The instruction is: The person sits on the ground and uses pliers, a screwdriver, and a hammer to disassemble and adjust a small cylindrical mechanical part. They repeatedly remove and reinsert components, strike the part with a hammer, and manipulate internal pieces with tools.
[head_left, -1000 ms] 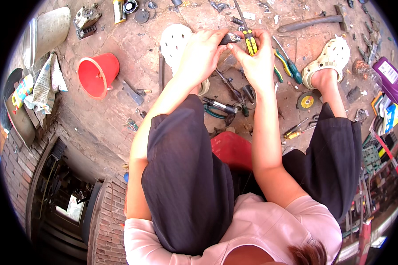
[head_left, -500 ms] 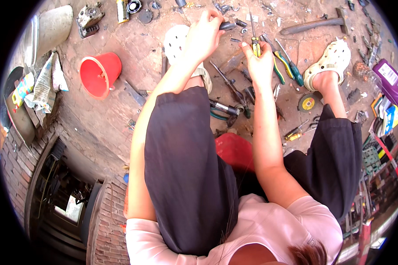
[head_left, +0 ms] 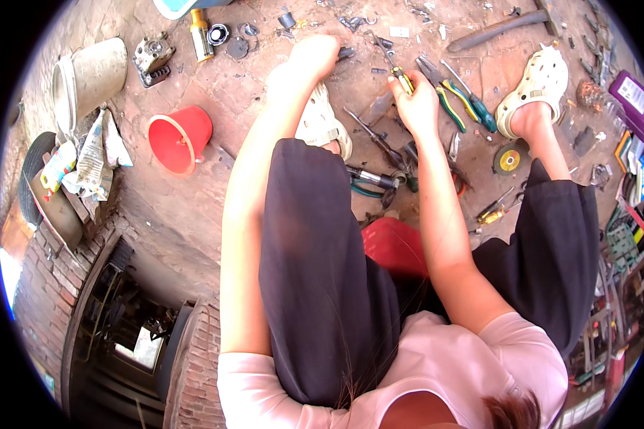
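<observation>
My left hand (head_left: pixel 316 56) is closed beside my left shoe, its fingers mostly hidden by the back of the hand. A dark cylindrical part (head_left: pixel 345 53) sticks out of its right side. In my right hand (head_left: pixel 416 102) is a screwdriver with a yellow-and-black handle (head_left: pixel 403 80), its shaft slanting up and left toward small dark pieces on the ground. Just right of that hand lie pliers with yellow-and-green handles (head_left: pixel 452 101) and a green-handled screwdriver (head_left: pixel 485 114). Below and between my hands, another screwdriver (head_left: pixel 376 139) rests among dark metal tools.
A red bucket (head_left: pixel 180 139) lies tipped at left, near a grey bucket (head_left: pixel 93 75) and a metal engine part (head_left: pixel 154 58). At far right are a hammer (head_left: pixel 497 30) and a purple jug (head_left: pixel 633 107). A yellow-centred disc (head_left: pixel 509 159) lies by my right foot.
My left hand has drawn back left and down with the dark part. The screwdriver in my right hand has tilted leftward. The whole view has shifted a little.
</observation>
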The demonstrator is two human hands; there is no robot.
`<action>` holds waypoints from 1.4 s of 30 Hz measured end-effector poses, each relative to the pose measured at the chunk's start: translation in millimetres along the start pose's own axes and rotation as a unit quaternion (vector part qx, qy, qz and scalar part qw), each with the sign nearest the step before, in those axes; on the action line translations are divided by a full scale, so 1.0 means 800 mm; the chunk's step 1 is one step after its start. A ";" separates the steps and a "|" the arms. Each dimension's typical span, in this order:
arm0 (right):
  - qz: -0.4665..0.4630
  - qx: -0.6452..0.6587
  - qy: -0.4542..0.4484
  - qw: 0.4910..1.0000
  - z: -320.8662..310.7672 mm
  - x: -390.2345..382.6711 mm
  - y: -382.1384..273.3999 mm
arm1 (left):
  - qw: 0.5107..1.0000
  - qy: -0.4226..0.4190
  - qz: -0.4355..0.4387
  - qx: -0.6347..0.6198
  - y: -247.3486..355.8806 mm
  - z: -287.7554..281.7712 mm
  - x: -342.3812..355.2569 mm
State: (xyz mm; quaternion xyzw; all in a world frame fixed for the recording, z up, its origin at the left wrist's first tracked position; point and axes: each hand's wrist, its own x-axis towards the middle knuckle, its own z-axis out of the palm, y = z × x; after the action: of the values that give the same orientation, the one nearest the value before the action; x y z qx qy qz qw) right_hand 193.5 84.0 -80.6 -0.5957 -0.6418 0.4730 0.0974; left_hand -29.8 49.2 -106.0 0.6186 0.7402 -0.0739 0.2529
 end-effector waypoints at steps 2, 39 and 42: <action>0.000 -0.035 -0.031 0.999 -0.004 -0.003 -0.007 | 0.999 -0.032 -0.011 -0.004 -0.001 -0.006 0.000; -0.079 -0.106 0.117 0.984 -0.009 -0.055 0.049 | 0.803 0.349 -0.384 -0.293 -0.056 0.106 -0.255; -0.080 -0.122 0.084 0.986 -0.006 -0.069 0.075 | 0.590 0.454 -0.308 -0.592 -0.033 0.002 -0.244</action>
State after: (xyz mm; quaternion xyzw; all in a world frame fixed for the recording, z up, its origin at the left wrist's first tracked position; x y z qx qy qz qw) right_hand 252.2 29.3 -97.2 -0.5875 -0.7298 0.3302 0.1151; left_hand -33.3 -128.9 -21.7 0.0203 0.7860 0.5977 0.1568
